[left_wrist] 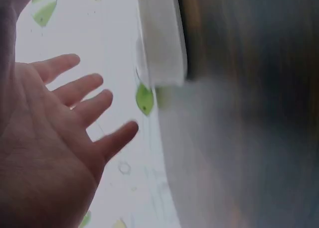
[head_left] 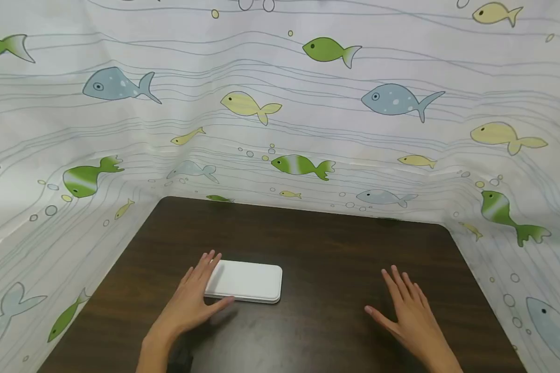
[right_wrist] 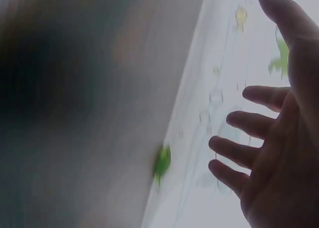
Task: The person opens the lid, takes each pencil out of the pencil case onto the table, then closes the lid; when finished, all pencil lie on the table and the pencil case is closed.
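Note:
A flat white case (head_left: 247,281) with rounded corners lies on the dark wooden table, left of the middle in the head view. My left hand (head_left: 190,300) is spread at the case's left end and overlaps it there. In the left wrist view the left hand (left_wrist: 60,123) has its fingers apart and nothing in the palm, with the white case (left_wrist: 162,39) beyond the fingertips. Well to the right of the case, my right hand (head_left: 408,316) hovers with fingers spread and holds nothing. The right wrist view shows the right hand (right_wrist: 271,143) with its fingers extended.
The dark wood-grain table (head_left: 308,238) has rounded far corners. A white curtain (head_left: 298,119) printed with green, blue and yellow fish stands behind the table and along both sides of it.

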Demonstrator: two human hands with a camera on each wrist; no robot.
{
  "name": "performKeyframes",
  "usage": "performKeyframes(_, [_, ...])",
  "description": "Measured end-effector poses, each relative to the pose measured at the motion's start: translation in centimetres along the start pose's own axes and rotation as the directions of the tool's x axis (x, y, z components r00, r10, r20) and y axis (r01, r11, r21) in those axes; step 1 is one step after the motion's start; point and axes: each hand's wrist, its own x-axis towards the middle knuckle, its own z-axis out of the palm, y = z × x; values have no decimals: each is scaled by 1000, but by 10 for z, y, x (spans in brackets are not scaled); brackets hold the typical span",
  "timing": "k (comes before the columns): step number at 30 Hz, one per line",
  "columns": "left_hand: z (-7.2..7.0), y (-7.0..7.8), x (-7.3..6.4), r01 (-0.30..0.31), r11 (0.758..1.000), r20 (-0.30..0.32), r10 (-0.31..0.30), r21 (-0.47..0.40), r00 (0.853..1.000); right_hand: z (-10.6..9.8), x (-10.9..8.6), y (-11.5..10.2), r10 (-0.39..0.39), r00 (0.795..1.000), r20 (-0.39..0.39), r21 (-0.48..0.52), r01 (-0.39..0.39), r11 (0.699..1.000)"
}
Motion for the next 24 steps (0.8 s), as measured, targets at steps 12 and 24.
performKeyframes(12, [-15, -41, -14, 164, 974, 88, -151, -155, 985, 44, 39, -82, -280, 960, -4, 136, 278, 951])
performKeyframes(24, [-6, -48, -20, 149, 984, 73, -142, -94, 987, 86, 89, -165, -480, 876, 56, 189, 463, 866])
